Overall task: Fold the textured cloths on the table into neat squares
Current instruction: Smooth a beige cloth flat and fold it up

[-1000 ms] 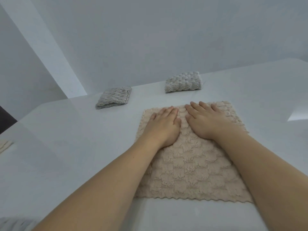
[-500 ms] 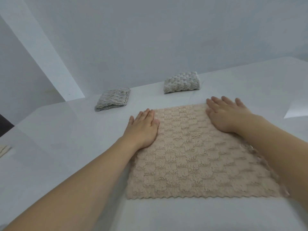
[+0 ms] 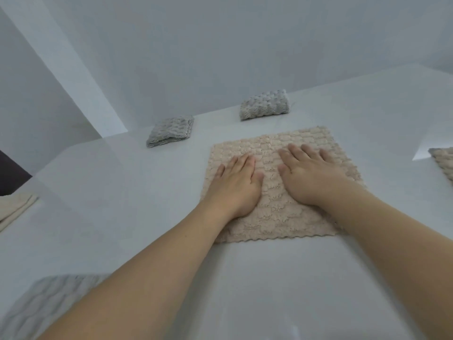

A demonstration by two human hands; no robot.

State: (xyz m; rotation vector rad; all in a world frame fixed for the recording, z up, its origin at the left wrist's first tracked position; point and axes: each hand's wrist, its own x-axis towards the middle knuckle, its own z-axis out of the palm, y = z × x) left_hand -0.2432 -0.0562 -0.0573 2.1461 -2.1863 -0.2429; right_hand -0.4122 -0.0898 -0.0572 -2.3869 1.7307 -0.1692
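Note:
A beige textured cloth lies spread flat in the middle of the white table. My left hand rests palm down on its left half, fingers together and flat. Beside it, my right hand presses palm down on the right half, fingers slightly spread. The two thumbs are close together, a narrow strip of cloth between them. Neither hand grips the cloth. Two folded grey cloths sit beyond: one at the back left, one at the back middle.
A folded beige cloth lies at the table's left edge, another beige cloth at the right edge. A grey cloth shows at the near left corner. A white wall rises right behind the table.
My hands were together one second ago, slid apart to the cloth's left and right edges half a second ago, and have come back together near its middle.

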